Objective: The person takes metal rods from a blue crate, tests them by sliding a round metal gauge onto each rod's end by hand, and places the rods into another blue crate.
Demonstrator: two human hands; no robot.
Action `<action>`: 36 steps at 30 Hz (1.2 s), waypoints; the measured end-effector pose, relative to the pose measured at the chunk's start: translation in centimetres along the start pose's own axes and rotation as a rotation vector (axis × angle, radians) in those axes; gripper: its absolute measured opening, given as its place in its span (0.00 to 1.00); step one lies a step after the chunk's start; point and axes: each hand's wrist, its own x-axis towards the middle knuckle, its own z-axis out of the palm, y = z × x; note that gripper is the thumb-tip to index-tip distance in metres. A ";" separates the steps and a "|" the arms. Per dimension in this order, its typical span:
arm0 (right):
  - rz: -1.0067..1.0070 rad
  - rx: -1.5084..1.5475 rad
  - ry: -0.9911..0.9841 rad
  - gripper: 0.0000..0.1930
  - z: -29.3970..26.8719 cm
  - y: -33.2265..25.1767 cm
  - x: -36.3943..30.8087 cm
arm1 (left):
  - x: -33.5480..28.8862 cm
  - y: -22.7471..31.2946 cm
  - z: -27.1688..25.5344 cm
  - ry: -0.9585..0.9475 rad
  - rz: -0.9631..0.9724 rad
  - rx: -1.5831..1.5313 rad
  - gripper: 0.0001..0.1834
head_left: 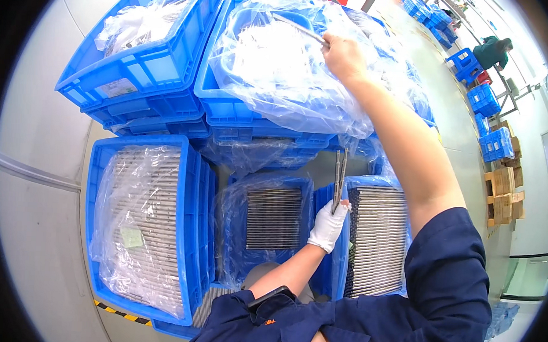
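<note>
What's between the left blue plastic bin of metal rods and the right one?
The head view shows another blue plastic bin holding stacked metal rods; the white-gloved left hand overlaps the stretch's right end.

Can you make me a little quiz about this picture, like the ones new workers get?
1. Multiple choice: What is on the left hand?
A) a red mitten
B) a white glove
C) nothing at all

2. True or false: The right hand is empty.

3. Fill in the blank: The lower-left bin, with clear plastic over its contents, is coloured ____.

Key:
1. B
2. False; it holds a thin metal rod.
3. blue
</note>
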 end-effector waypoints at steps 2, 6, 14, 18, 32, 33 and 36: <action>-0.069 0.022 0.131 0.07 -1.6 -0.5 -0.2 | 0.0 0.0 -0.1 0.007 0.002 -0.006 0.17; -0.344 -0.143 0.257 0.03 -1.1 0.8 -1.7 | -0.2 0.1 0.3 -0.008 -0.002 -0.020 0.17; -0.348 0.101 -0.041 0.21 -0.4 -2.6 -2.8 | 0.1 0.1 0.5 0.026 0.029 -0.045 0.17; -0.172 0.077 -0.357 0.22 -0.2 -6.9 -1.3 | 0.5 -0.1 1.3 0.012 0.038 -0.012 0.16; 0.433 0.977 -0.315 0.23 -0.9 -4.4 1.5 | 1.1 0.0 0.4 0.010 0.026 -0.026 0.17; 0.411 1.031 -0.143 0.20 -1.5 -4.5 1.9 | 1.1 0.0 0.4 0.003 0.026 -0.038 0.17; 0.160 1.176 0.330 0.09 -4.2 -2.5 5.0 | 0.9 0.4 0.9 -0.012 0.017 -0.073 0.17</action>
